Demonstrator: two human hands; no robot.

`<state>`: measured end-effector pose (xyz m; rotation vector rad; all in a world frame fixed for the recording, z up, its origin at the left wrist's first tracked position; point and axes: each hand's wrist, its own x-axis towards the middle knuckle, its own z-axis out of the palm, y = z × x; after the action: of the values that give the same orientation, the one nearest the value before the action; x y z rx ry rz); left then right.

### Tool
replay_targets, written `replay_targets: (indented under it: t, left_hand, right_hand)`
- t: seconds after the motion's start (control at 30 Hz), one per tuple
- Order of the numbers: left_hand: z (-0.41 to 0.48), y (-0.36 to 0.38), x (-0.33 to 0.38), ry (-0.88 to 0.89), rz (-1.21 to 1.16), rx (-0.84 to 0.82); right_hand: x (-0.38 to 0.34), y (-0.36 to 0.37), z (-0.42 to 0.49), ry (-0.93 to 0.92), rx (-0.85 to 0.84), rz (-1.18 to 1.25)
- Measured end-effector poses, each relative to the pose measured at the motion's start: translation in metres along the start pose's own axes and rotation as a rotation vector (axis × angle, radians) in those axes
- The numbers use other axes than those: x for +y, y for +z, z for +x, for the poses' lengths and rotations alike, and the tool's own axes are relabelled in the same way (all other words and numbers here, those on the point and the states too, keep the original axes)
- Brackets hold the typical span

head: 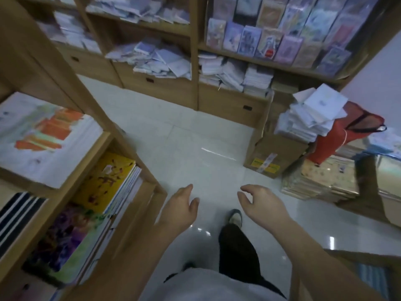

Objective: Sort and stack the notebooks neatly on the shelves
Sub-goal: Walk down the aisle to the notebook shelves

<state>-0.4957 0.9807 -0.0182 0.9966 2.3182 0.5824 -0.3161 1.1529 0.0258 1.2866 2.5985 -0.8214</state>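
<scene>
hands: left hand point(180, 210) and right hand point(261, 204) are both out in front over the floor point(184, 137), fingers loose and slightly curled, holding nothing
notebooks: there's a messy heap point(158, 59) in the far shelf unit point(193, 61) straight ahead, plus a leaning pile point(310, 115) on a cardboard box point(275, 153) off to the right. Tidy stacks point(108, 181) already sit in the near shelf point(156, 190) on the left
step: looks like between loads, about to pick the next batch
next move: my guess is reach into one of the loose piles, square up a handful by size, and get both hands under it so nothing slides
watch out: the box pile looks tippy, and a red bag point(347, 135) sits right against it
</scene>
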Motion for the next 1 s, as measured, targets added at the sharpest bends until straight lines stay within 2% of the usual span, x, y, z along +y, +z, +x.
replay_targets:
  t: [0.17, 0.33, 0.53, 0.7, 0.83, 1.0]
  left_hand:
    - [0.112, -0.002, 0.032, -0.087, -0.013, 0.029]
    - [0.192, -0.037, 0.046, -0.189, -0.009, 0.118]
    - [0.288, -0.095, 0.02, -0.361, -0.08, 0.2]
    - [0.377, -0.141, -0.036, -0.506, -0.118, 0.168]
    - [0.451, -0.185, -0.063, -0.516, -0.132, 0.15]
    - [0.52, -0.246, -0.085, -0.533, -0.179, 0.195]
  right_hand:
    - [0.012, -0.042, 0.124, -0.094, -0.003, -0.092]
    - [-0.006, -0.077, 0.227, -0.224, -0.07, -0.32]
    - [-0.079, -0.102, 0.359, -0.379, -0.207, -0.269]
    - [-0.146, -0.094, 0.468, -0.379, -0.275, -0.249]
    - [-0.207, -0.104, 0.545, -0.336, -0.268, -0.261]
    - [-0.285, -0.117, 0.625, -0.386, -0.27, -0.198]
